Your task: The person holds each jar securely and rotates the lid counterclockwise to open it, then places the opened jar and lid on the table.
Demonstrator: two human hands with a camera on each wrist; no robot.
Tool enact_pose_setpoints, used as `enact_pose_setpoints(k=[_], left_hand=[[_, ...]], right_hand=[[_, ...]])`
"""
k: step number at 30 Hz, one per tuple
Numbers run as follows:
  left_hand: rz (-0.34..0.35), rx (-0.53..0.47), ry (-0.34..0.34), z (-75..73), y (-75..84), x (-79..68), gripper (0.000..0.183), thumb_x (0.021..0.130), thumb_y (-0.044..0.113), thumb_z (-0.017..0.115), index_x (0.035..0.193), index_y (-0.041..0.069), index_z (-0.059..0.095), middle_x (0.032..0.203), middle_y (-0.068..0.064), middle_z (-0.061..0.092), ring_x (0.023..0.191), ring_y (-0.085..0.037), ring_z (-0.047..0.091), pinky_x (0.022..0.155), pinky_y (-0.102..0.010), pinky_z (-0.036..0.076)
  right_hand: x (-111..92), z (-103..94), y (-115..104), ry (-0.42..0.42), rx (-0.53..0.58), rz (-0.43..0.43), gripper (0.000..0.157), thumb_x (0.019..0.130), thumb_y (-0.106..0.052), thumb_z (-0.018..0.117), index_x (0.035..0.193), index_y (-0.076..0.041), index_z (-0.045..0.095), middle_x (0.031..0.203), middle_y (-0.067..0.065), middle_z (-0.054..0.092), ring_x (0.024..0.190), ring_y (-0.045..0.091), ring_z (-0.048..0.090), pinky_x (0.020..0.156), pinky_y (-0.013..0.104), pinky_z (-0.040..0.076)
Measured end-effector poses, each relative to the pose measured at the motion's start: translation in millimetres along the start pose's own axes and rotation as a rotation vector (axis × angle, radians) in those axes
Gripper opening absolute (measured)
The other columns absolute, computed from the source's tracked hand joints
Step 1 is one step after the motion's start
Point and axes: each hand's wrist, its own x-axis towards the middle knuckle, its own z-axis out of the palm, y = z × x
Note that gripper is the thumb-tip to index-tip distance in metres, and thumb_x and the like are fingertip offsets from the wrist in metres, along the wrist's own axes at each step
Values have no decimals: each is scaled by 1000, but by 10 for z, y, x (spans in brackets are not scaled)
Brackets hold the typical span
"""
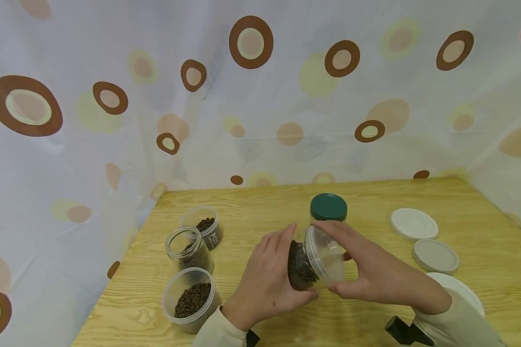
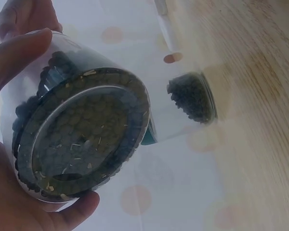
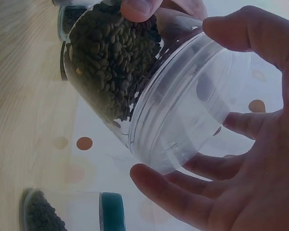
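My left hand grips a clear jar partly filled with small dark-brown, bean-like pieces. In the left wrist view, the jar's round base faces the camera, with the pieces showing through it. The jar is tilted, its mouth toward my right hand. That hand holds a clear plastic lid against the mouth, thumb on one side of the rim and fingers on the other. Whether the lid is seated on the rim cannot be told. Just behind both hands stands a jar with a green lid, holding similar dark pieces.
On the left stand three lidless clear containers of dark pieces: a front tub, a middle jar and a rear tub. To the right lie a white lid, a greyish lid and another white lid, partly behind my right forearm.
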Motion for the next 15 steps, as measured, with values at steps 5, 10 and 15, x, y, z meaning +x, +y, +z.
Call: enact_pose_setpoints(k=[5, 10, 15], left_hand=[[7, 17, 3, -4, 14, 3, 116, 63, 63, 83, 154, 13, 30, 139, -5, 55, 124, -22, 57, 97, -45, 53], [15, 28, -2, 3, 27, 6, 109, 64, 62, 83, 148, 11, 37, 139, -4, 54, 124, -23, 56, 97, -45, 53], [8, 6, -19, 3, 34, 11, 107, 64, 59, 85, 147, 9, 38, 139, -6, 54, 126, -24, 56, 101, -45, 51]], right_hand=[[-7, -2, -10, 11, -29, -25, 96, 83, -25, 80, 158, -33, 20, 157, 8, 34, 126, 28, 53, 76, 28, 54], [-16, -1, -8, 5, -25, -32, 94, 84, -28, 79, 158, -32, 21, 157, 8, 34, 127, 28, 52, 75, 27, 53], [-24, -5, 12, -2, -4, -23, 92, 85, -32, 78, 158, -32, 21, 157, 8, 33, 129, 29, 51, 76, 30, 55]])
